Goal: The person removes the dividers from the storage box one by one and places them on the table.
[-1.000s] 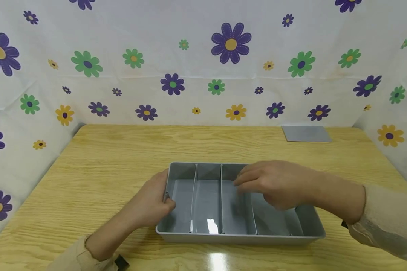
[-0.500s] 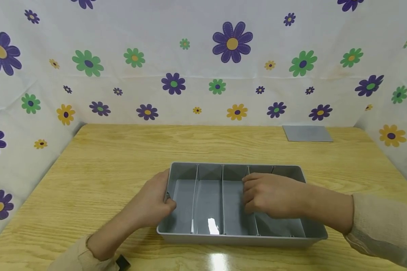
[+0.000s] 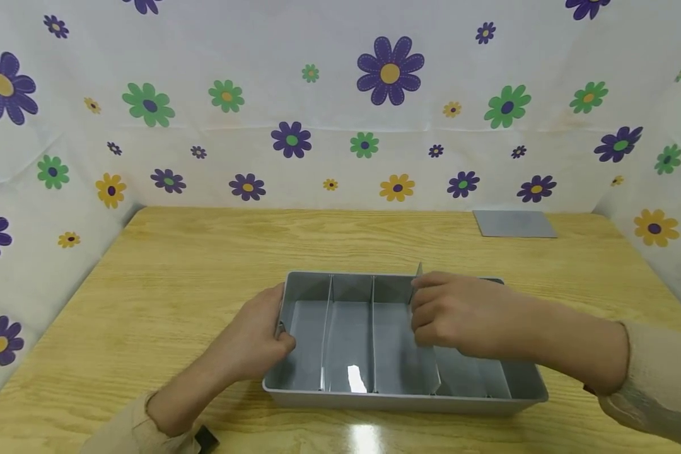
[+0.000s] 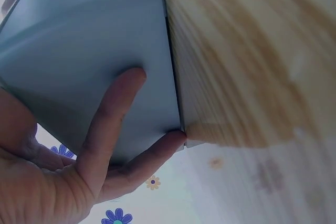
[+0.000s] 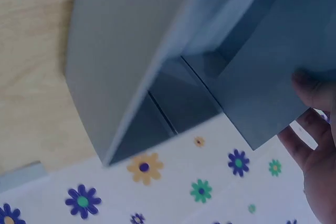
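A grey rectangular tray point(image 3: 403, 403) with thin upright dividers sits on the wooden table. My left hand point(image 3: 255, 331) grips its left end wall, the thumb over the rim; in the left wrist view that hand's fingers point(image 4: 113, 111) lie along the outside of the tray wall point(image 4: 79, 30). My right hand point(image 3: 465, 315) pinches the top edge of a grey divider point(image 5: 273, 72) between thumb and fingers. The divider's far end stands up above the tray's back rim, while its near end point(image 3: 436, 372) is close to the front wall. Two more dividers point(image 3: 372, 340) stand left of it.
A flat grey panel point(image 3: 514, 224) lies at the table's back right. White cloth point(image 3: 318, 38) printed with flowers hangs behind and at both sides of the wooden table point(image 3: 204, 246).
My right hand has reached down to the divider, taken hold of it and raised its far end above the tray rim. The left hand has kept its grip on the tray.
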Available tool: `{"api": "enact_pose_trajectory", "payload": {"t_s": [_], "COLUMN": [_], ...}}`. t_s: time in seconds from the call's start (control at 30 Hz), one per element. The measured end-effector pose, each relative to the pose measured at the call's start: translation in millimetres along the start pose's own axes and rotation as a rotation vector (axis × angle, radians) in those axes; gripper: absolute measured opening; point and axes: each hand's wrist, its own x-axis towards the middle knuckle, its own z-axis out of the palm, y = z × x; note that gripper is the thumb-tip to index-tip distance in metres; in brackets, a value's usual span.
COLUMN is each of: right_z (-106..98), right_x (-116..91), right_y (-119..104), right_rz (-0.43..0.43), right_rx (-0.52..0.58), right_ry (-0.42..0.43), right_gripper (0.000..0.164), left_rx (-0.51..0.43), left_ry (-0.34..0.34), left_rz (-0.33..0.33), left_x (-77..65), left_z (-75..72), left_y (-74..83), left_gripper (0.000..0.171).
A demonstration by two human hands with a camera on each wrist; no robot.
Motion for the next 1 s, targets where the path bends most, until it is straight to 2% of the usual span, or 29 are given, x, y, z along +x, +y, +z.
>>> {"api": "enact_pose_trajectory", "payload": {"t_s": [0.13,0.27,0.37,0.47,0.67,0.87,1.0], "right_z": [-22,-42,-51,-53,-42,-24,-12], "right_x": [-3,-9,-15,-23,-47,-74,-86], "right_y": [7,20,30,40,59,75,82], "right_rz": [0.040,0.068,0.100,0.157,0.310,0.452,0.626], "right_rx": [0.042,0.107,0.130,0.112,0.046,-0.014,0.000], "right_ry": [0.045,0.169,0.261,0.289,0.227,0.150,0.036], "right_gripper": [0.029,0.035,0.042,0.043,0.041,0.037,0.030], "left_rx": [-0.002,-0.015,-0.015,-0.013,-0.029,-0.020,-0.025], "left_ry": [-0.004,-0.009,-0.006,-0.005,-0.017,-0.012,-0.009], "left_rz": [0.006,0.008,0.012,0.008,-0.011,-0.002,0.008], "left_x": [2.2,2.7,2.5,2.2,1.5,1.4,1.8], "left_z": [0.3,0.3,0.3,0.2,-0.3,-1.0,-0.6], "left_y": [0.3,0.3,-0.1,-0.4,0.1,0.6,0.2], "left_gripper": [0.060,0.060,0.061,0.061,0.062,0.061,0.062]}}
